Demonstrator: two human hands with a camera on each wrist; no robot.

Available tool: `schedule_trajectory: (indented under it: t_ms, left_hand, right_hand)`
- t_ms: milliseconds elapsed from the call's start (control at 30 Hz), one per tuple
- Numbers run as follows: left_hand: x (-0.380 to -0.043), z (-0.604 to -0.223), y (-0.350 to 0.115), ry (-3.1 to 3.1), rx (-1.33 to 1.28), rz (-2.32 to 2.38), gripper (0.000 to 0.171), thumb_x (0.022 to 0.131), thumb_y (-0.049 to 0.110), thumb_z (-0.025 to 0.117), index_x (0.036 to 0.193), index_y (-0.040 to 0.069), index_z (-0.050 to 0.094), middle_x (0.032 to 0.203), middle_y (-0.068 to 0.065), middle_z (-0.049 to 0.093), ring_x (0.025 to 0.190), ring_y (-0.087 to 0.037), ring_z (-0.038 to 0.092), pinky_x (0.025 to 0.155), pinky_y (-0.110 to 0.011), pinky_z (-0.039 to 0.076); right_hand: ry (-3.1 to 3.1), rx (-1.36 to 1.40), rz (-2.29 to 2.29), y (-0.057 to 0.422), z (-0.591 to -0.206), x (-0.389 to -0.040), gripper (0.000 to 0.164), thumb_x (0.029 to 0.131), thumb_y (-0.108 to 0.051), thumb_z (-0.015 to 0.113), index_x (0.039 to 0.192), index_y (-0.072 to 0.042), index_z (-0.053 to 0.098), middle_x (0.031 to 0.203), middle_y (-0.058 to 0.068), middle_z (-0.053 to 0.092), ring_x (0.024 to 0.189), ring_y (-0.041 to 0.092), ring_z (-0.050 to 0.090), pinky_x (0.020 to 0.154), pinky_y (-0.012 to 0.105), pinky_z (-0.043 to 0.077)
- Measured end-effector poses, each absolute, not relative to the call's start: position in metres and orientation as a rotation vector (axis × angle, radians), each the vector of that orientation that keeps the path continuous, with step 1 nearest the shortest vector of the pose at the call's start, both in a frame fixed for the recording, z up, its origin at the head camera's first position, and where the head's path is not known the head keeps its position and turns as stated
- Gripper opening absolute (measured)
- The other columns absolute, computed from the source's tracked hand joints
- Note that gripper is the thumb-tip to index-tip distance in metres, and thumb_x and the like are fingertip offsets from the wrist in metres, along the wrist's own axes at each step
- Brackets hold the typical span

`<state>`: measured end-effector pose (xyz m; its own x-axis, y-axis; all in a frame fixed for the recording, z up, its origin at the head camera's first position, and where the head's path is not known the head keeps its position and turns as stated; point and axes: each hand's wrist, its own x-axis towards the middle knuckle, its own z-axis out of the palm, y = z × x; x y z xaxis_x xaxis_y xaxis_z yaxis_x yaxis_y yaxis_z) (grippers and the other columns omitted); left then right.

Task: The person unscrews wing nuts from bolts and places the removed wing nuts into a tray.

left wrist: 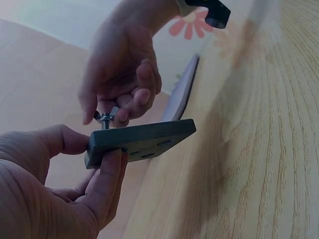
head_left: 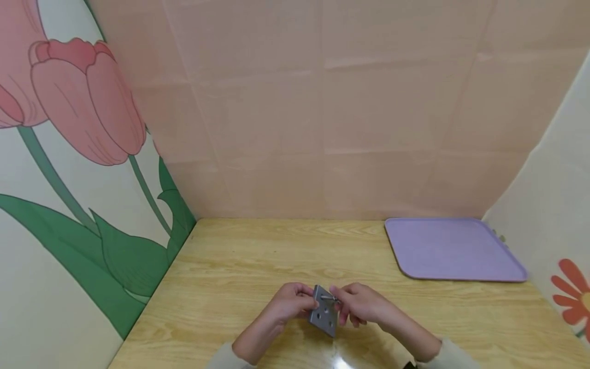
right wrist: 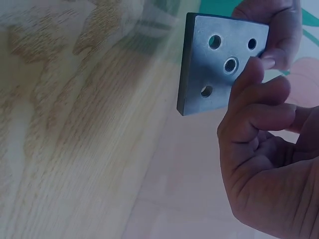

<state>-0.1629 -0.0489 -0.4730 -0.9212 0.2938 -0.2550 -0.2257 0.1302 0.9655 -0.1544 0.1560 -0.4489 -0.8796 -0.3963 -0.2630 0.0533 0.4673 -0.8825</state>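
A grey metal plate [head_left: 324,323] with several round holes is held up off the table, tilted, by my left hand [head_left: 291,303]. The left thumb lies on one edge and the fingers press its underside, as the left wrist view shows. A silver wing screw [left wrist: 105,119] stands in a hole near the plate's held end, its wings away from the plate. My right hand [head_left: 361,305] pinches these wings between thumb and forefinger, its other fingers loosely curled. In the right wrist view the plate [right wrist: 199,69] shows its holed face, while the right fingers hide the screw.
A flat purple tray [head_left: 456,248] lies at the back right of the wood-grain table [head_left: 258,256]. A pink covering [head_left: 286,128] rises behind the table, with a tulip-patterned wall [head_left: 83,102] on the left and a white, flowered one on the right.
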Motion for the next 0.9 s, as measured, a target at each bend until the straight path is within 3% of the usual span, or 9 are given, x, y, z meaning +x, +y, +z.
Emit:
schedule_trajectory:
  t_ms: [133, 300, 467, 567, 733, 900]
  left_hand:
    - [-0.163, -0.473, -0.049, 2.024, 0.069, 1.840, 0.027, 0.073, 0.002, 0.066, 0.098, -0.003, 0.060, 0.087, -0.008, 0.066, 0.074, -0.016, 0.064, 0.065, -0.031, 0.055]
    - [-0.164, -0.474, -0.050, 2.004, 0.095, 1.863, 0.025, 0.073, 0.002, 0.064, 0.098, -0.005, 0.060, 0.086, -0.009, 0.068, 0.071, -0.016, 0.064, 0.062, -0.031, 0.055]
    - [-0.165, -0.474, -0.051, 2.002, 0.097, 1.871, 0.025, 0.073, 0.002, 0.063, 0.097, -0.005, 0.060, 0.085, -0.008, 0.067, 0.070, -0.015, 0.064, 0.061, -0.030, 0.055]
    - [-0.165, -0.474, -0.051, 2.009, 0.093, 1.854, 0.025, 0.074, 0.003, 0.064, 0.098, -0.004, 0.060, 0.085, -0.008, 0.067, 0.070, -0.015, 0.064, 0.062, -0.030, 0.055]
    - [-0.164, -0.473, -0.050, 2.011, 0.088, 1.851, 0.025, 0.073, 0.003, 0.064, 0.097, -0.004, 0.060, 0.085, -0.007, 0.067, 0.070, -0.015, 0.063, 0.062, -0.030, 0.055]
    - [-0.164, -0.473, -0.050, 1.997, 0.078, 1.872, 0.024, 0.073, 0.002, 0.064, 0.096, -0.004, 0.061, 0.085, -0.008, 0.067, 0.070, -0.016, 0.064, 0.061, -0.030, 0.055]
  right_hand:
    - [2.494, -0.447, -1.242, 0.156, -0.448, -0.154, 0.042, 0.093, -0.047, 0.048, 0.083, -0.007, 0.060, 0.063, 0.001, 0.062, 0.046, 0.009, 0.047, 0.040, 0.022, 0.035]
    - [2.913, -0.865, -0.881, 0.156, -0.451, -0.151, 0.017, 0.086, -0.031, 0.063, 0.090, -0.016, 0.056, 0.069, -0.011, 0.054, 0.055, 0.001, 0.044, 0.046, 0.019, 0.038]
    - [3.271, -1.366, -0.434, 0.157, -0.460, -0.151, 0.026, 0.074, -0.018, 0.073, 0.092, -0.015, 0.055, 0.077, -0.009, 0.056, 0.065, 0.002, 0.051, 0.049, 0.018, 0.042]
    - [3.355, -1.506, -0.269, 0.158, -0.464, -0.152, 0.027, 0.072, -0.017, 0.075, 0.091, -0.016, 0.054, 0.079, -0.008, 0.057, 0.069, 0.006, 0.056, 0.048, 0.020, 0.045]
    - [3.310, -1.448, -0.337, 0.159, -0.464, -0.152, 0.029, 0.076, -0.021, 0.074, 0.098, -0.015, 0.056, 0.084, -0.006, 0.061, 0.073, 0.007, 0.059, 0.051, 0.020, 0.047]
    - [3.083, -1.072, -0.760, 0.158, -0.457, -0.150, 0.030, 0.086, -0.041, 0.062, 0.104, -0.017, 0.057, 0.078, -0.009, 0.062, 0.062, 0.001, 0.055, 0.051, 0.019, 0.045]
